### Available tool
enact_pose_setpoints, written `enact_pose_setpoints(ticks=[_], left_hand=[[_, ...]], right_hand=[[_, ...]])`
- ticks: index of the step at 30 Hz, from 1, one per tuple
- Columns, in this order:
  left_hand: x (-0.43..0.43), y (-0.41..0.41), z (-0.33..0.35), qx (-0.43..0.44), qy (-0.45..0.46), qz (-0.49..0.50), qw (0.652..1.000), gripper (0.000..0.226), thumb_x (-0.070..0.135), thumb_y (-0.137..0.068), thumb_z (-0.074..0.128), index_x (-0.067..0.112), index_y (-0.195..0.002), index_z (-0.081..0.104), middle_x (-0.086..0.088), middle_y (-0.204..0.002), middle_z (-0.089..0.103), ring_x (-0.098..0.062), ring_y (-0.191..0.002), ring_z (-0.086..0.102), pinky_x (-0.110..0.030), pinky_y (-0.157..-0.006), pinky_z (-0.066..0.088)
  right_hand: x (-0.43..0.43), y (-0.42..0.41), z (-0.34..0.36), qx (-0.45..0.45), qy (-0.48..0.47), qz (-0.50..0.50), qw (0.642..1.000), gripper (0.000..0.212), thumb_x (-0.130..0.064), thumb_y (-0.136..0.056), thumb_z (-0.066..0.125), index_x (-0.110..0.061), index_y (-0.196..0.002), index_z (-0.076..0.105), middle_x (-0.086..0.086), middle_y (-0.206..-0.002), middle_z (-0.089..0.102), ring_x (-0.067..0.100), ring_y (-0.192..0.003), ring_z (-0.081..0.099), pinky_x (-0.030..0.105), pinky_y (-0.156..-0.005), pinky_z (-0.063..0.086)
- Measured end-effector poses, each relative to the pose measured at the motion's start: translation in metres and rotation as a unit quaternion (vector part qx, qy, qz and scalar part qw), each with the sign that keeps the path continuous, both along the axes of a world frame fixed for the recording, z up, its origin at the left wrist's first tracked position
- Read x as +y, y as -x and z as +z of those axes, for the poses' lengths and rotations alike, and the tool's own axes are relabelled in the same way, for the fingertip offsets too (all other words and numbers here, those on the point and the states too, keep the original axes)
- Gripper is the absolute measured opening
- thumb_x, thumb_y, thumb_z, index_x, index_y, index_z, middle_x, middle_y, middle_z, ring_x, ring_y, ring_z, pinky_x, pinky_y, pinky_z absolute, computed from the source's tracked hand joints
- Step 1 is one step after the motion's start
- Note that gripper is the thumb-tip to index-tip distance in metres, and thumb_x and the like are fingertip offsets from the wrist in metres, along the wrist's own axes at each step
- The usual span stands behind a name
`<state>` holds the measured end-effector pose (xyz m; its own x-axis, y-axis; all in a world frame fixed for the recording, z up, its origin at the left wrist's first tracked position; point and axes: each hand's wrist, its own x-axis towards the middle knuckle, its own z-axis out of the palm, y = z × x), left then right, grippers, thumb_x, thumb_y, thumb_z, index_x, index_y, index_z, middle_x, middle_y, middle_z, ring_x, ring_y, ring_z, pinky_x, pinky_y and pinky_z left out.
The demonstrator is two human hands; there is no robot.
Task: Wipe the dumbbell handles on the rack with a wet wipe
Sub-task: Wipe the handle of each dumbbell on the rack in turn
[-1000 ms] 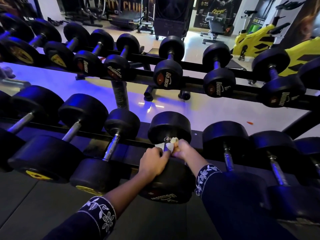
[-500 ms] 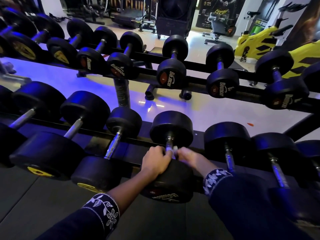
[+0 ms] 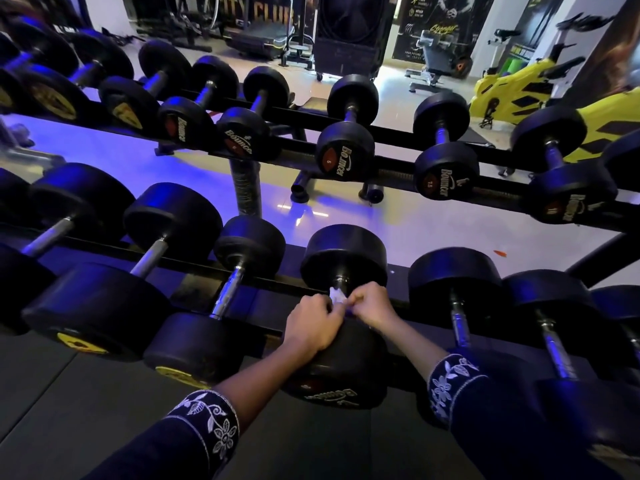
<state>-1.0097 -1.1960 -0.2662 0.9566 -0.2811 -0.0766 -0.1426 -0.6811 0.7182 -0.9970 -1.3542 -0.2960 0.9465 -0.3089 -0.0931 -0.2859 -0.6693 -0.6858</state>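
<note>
Black rubber heads cap every dumbbell on the two-tier rack (image 3: 398,136). The one being worked on (image 3: 344,254) lies on the lower tier, about the middle of the row, with its far head toward the pale floor and its near head under the person's wrists. Both hands meet over its handle (image 3: 341,281), of which only a short dark stub shows below the far head.

The left hand (image 3: 317,323) sits on top of the near head, its grip curled round the handle. The right hand (image 3: 374,304) comes in from the other side, knuckles up, its grip pinched tight on the wet wipe (image 3: 336,295). A small white crumple of the wipe pokes up between the two hands, right against the handle. How far it wraps round the metal cannot be seen.

Dark sleeves with white flower embroidery (image 3: 204,424) cover both forearms. More dumbbells with bare chrome handles (image 3: 227,292) lie on either side. A yellow exercise bike (image 3: 512,95) stands beyond the upper tier, at the right.
</note>
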Motion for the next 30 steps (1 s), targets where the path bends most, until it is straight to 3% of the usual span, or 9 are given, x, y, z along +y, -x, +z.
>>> enact_pose_setpoints(ticks=[3, 6, 9, 15, 18, 22, 24, 27, 30], left_hand=[[-0.001, -0.002, -0.002, -0.004, -0.004, -0.001, 1.000, 0.035, 0.044, -0.091, 0.050, 0.014, -0.079, 0.064, -0.010, -0.091, 0.067, -0.031, -0.093, 0.063, -0.034, -0.069, 0.041], [-0.001, -0.001, -0.002, -0.008, -0.006, -0.005, 1.000, 0.038, 0.044, -0.091, 0.050, 0.011, -0.078, 0.065, -0.009, -0.086, 0.067, -0.031, -0.089, 0.063, -0.034, -0.069, 0.045], [0.001, -0.001, -0.002, -0.007, -0.001, -0.008, 1.000, 0.041, 0.046, -0.092, 0.048, 0.012, -0.081, 0.068, -0.009, -0.085, 0.068, -0.030, -0.088, 0.064, -0.036, -0.072, 0.049], [0.001, 0.000, -0.002, -0.007, -0.004, -0.002, 1.000, 0.039, 0.046, -0.091, 0.049, 0.012, -0.082, 0.067, -0.010, -0.092, 0.068, -0.031, -0.094, 0.063, -0.035, -0.074, 0.045], [0.000, -0.001, -0.002, -0.002, -0.010, -0.003, 1.000, 0.041, 0.048, -0.091, 0.049, 0.013, -0.085, 0.068, -0.009, -0.092, 0.067, -0.031, -0.095, 0.063, -0.034, -0.073, 0.044], [0.001, 0.000, 0.000, 0.001, -0.001, -0.005, 1.000, 0.037, 0.045, -0.092, 0.049, 0.014, -0.087, 0.069, -0.005, -0.087, 0.064, -0.030, -0.096, 0.063, -0.033, -0.071, 0.042], [0.001, 0.000, 0.000, 0.001, -0.003, -0.005, 1.000, 0.036, 0.044, -0.092, 0.049, 0.014, -0.088, 0.069, -0.006, -0.090, 0.067, -0.030, -0.096, 0.064, -0.034, -0.073, 0.044], [0.001, 0.000, 0.001, 0.002, -0.006, -0.004, 1.000, 0.036, 0.044, -0.091, 0.050, 0.013, -0.085, 0.067, -0.006, -0.088, 0.064, -0.030, -0.095, 0.063, -0.033, -0.072, 0.043], [0.002, 0.001, 0.002, 0.017, 0.006, -0.008, 1.000, 0.036, 0.045, -0.091, 0.050, 0.016, -0.071, 0.060, 0.002, -0.074, 0.056, -0.027, -0.088, 0.063, -0.032, -0.067, 0.039]], right_hand=[[0.002, 0.002, 0.005, 0.016, 0.016, 0.025, 0.999, 0.004, -0.003, -0.069, 0.077, -0.002, -0.072, 0.075, 0.000, -0.062, 0.067, -0.003, -0.052, 0.052, 0.009, -0.054, 0.040], [0.006, -0.018, 0.010, -0.031, 0.040, -0.038, 0.998, 0.004, -0.004, -0.071, 0.072, -0.006, -0.073, 0.075, 0.007, -0.075, 0.072, 0.014, -0.069, 0.064, 0.018, -0.063, 0.046], [0.006, -0.032, 0.012, -0.028, 0.040, -0.083, 0.995, 0.007, -0.011, -0.072, 0.074, -0.006, -0.077, 0.076, 0.006, -0.080, 0.073, 0.016, -0.077, 0.066, 0.017, -0.064, 0.042], [0.010, -0.003, 0.004, 0.036, 0.037, -0.002, 0.999, 0.009, -0.002, -0.076, 0.067, 0.000, -0.071, 0.074, 0.011, -0.073, 0.071, 0.009, -0.068, 0.057, 0.006, -0.050, 0.035], [0.008, -0.010, 0.008, 0.014, 0.018, -0.040, 0.999, 0.005, -0.002, -0.073, 0.071, -0.002, -0.072, 0.075, 0.009, -0.076, 0.072, 0.009, -0.069, 0.059, 0.012, -0.056, 0.041], [0.005, -0.037, 0.007, 0.030, -0.087, -0.168, 0.981, 0.016, -0.006, -0.072, 0.069, -0.015, -0.058, 0.068, 0.004, -0.072, 0.069, 0.017, -0.076, 0.066, 0.026, -0.069, 0.051], [0.009, -0.034, 0.007, 0.037, -0.123, -0.172, 0.977, 0.023, -0.005, -0.074, 0.067, -0.017, -0.056, 0.060, 0.005, -0.070, 0.064, 0.017, -0.068, 0.061, 0.026, -0.063, 0.047], [0.007, -0.010, 0.004, 0.138, -0.242, -0.169, 0.946, 0.023, -0.003, -0.084, 0.056, -0.009, -0.062, 0.054, 0.007, -0.051, 0.056, 0.013, -0.042, 0.052, 0.020, -0.044, 0.039], [-0.002, 0.008, -0.005, 0.231, -0.328, -0.163, 0.901, 0.032, -0.001, -0.094, 0.033, -0.006, -0.066, 0.049, 0.006, -0.040, 0.055, 0.018, -0.039, 0.055, 0.027, -0.054, 0.044]])
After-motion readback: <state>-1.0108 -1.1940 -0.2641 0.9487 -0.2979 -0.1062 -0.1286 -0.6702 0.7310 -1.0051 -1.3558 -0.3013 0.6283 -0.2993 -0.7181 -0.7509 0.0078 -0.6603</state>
